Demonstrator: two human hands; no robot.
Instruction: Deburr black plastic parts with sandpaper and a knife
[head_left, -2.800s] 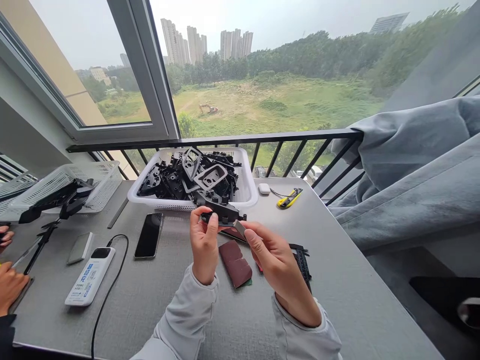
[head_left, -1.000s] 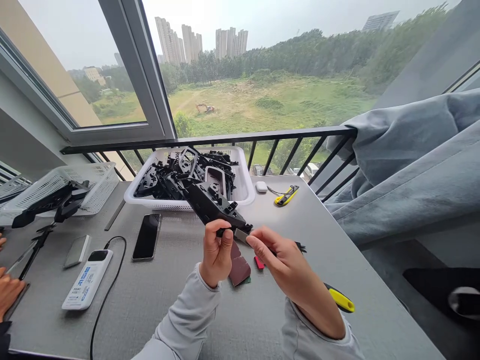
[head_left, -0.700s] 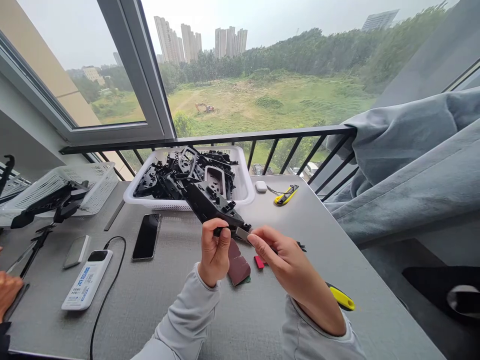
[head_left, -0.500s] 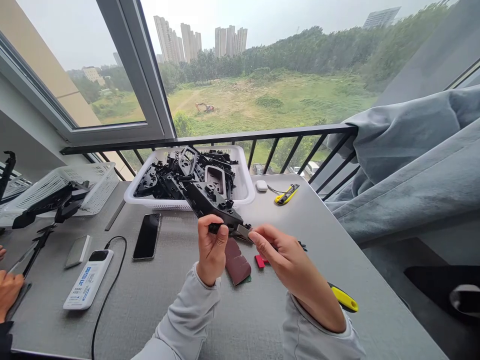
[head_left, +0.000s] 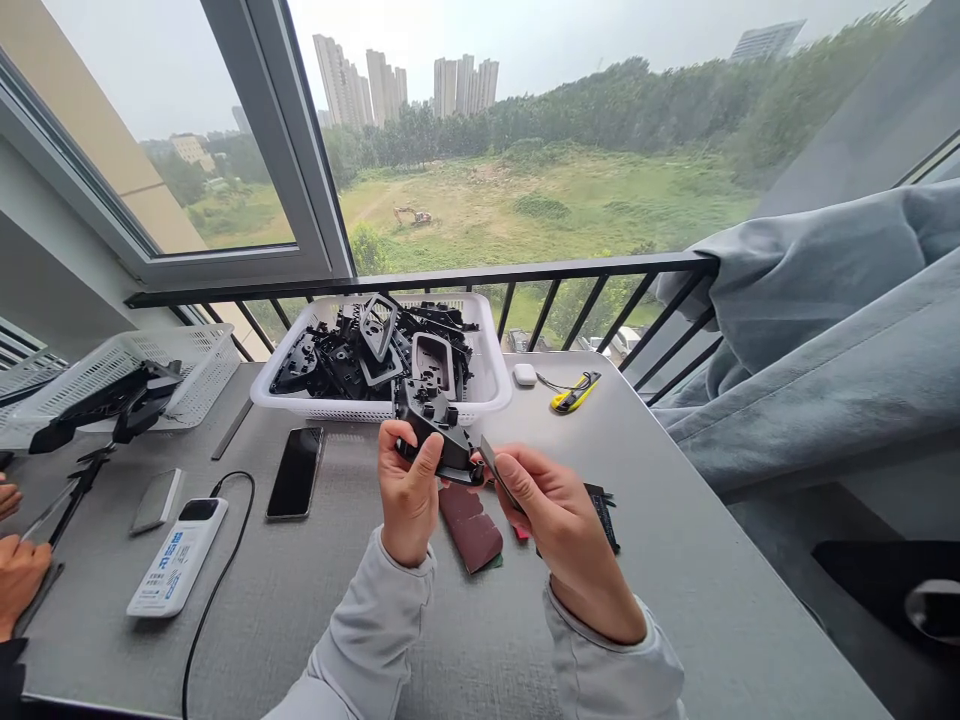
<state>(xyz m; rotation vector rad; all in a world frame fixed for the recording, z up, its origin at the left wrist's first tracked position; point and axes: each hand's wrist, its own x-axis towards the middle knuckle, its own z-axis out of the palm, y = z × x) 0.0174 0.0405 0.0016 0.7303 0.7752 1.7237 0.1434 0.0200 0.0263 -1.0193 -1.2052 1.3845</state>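
Note:
My left hand (head_left: 411,492) is closed around a black moulded plastic part (head_left: 439,425), held above the table in front of the white basket. Between the thumb and fingers of my right hand (head_left: 544,510) is a thin, flat grey strip (head_left: 491,462). Its tip is at the right end of the plastic part; whether the two touch I cannot tell. Below the hands lies a worn, dark red piece of sandpaper (head_left: 472,530) with a green edge under it. A small red object (head_left: 522,534) and a black bristly item (head_left: 604,518) are partly hidden by my right hand.
A white basket (head_left: 491,390) full of black parts stands at the back. Left are a phone (head_left: 295,473), a white power bank (head_left: 177,557) with a cable, and another basket (head_left: 214,370). A yellow cutter (head_left: 576,393) lies back right. Another person's hand (head_left: 22,575) is far left.
The plastic part has been turned and drawn down to the left in my left hand. The grey strip now tilts upward, and my right forearm has shifted left, covering a yellow handle.

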